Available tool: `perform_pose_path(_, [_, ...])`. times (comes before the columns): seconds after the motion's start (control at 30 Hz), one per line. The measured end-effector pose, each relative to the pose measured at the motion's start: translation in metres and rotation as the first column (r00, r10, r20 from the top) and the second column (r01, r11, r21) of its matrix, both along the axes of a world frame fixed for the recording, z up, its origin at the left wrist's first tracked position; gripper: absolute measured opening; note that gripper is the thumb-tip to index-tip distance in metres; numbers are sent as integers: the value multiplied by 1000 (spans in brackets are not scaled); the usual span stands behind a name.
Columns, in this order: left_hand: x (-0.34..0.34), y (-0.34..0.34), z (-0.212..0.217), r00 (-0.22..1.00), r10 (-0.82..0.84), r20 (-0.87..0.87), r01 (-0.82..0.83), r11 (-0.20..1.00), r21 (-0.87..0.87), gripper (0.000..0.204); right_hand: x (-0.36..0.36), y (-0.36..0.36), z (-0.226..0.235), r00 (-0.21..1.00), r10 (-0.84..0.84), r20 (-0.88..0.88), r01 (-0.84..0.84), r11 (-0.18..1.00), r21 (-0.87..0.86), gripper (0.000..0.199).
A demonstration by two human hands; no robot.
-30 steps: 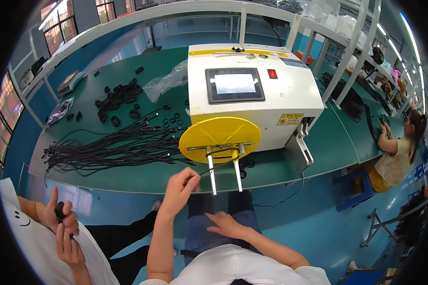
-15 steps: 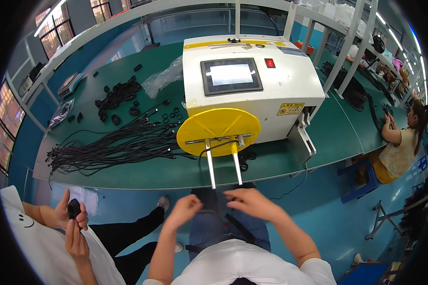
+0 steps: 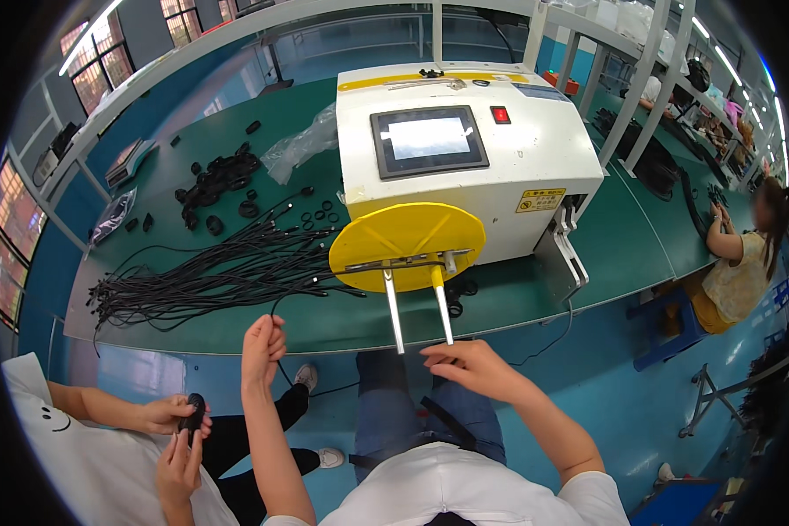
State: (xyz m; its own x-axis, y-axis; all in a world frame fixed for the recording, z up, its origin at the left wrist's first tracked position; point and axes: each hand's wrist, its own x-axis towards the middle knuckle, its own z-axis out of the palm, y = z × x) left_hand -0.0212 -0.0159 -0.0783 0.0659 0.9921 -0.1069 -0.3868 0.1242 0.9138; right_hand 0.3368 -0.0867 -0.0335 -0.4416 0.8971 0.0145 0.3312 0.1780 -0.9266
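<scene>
My left hand [image 3: 263, 344] is raised in front of the green table's edge [image 3: 237, 337], closed on a thin black cable [image 3: 276, 307] that runs up to the cable bundle [image 3: 210, 276] lying on the table. My right hand [image 3: 469, 366] hovers just below the tips of two metal rods [image 3: 416, 307], its fingers pinched together; I cannot make out anything between them. The rods stick out from a yellow disc [image 3: 408, 237] on the front of a white machine [image 3: 535, 149] with a dark touchscreen [image 3: 428, 140] and a red button [image 3: 501, 115].
At lower left a person in a white shirt holds a small black object [image 3: 193, 412] in both hands. Black rings and parts [image 3: 215, 180] and a clear plastic bag [image 3: 302, 145] lie on the table. Another person [image 3: 736, 263] sits at the right bench.
My left hand has risen from my lap toward the table edge with the cable. My right hand has moved up under the rod tips. The view has shifted slightly.
</scene>
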Motion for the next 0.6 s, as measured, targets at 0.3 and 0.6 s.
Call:
perform_pose_path(0.3, [-23, 3, -7, 983, -19, -184, 11, 999, -44, 22, 9, 17, -20, 981, -159, -114, 128, 963, -238, 24])
perform_pose_path(0.6, [-26, 0, -8, 980, -41, -193, 31, 998, -54, 22, -65, 31, -22, 980, 133, -150, -165, 960, -228, 25])
